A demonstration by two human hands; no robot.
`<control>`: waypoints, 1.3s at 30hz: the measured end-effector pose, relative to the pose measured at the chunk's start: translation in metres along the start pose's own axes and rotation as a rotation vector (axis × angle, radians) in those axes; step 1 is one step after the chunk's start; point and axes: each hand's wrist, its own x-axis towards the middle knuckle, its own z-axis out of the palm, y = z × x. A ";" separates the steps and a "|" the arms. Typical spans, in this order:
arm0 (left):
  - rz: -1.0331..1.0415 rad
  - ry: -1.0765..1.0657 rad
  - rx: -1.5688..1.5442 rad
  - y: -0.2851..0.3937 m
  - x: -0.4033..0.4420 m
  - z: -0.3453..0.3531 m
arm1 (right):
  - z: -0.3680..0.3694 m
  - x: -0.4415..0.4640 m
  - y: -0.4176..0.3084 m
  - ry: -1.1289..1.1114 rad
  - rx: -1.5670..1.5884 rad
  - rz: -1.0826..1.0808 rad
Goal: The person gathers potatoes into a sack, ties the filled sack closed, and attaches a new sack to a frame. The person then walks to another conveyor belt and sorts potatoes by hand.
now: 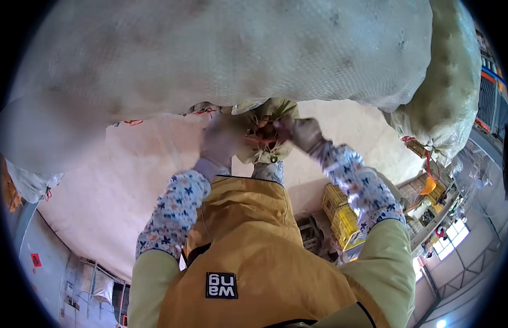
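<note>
The tied mouth of a woven sack (277, 109) is between my two hands, with red string (263, 143) across its gathered opening. Brownish contents show inside the opening. On the left side of the mouth is my left hand (220, 136), blurred, its fingers smeared by motion. My right hand (303, 133) is at the right edge of the opening, fingers pinched together by the sack mouth and the string. Both forearms wear flowered sleeve covers.
Large filled white sacks (237, 54) lie across the top. Another filled sack (448, 87) is at the right, tied with red string. Yellow crates (341, 218) stand lower right. A whitish sack (32, 180) is at the far left.
</note>
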 end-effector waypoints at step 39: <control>-0.513 -0.393 -1.846 0.071 -0.044 -0.028 | 0.006 -0.027 -0.033 0.098 1.875 0.500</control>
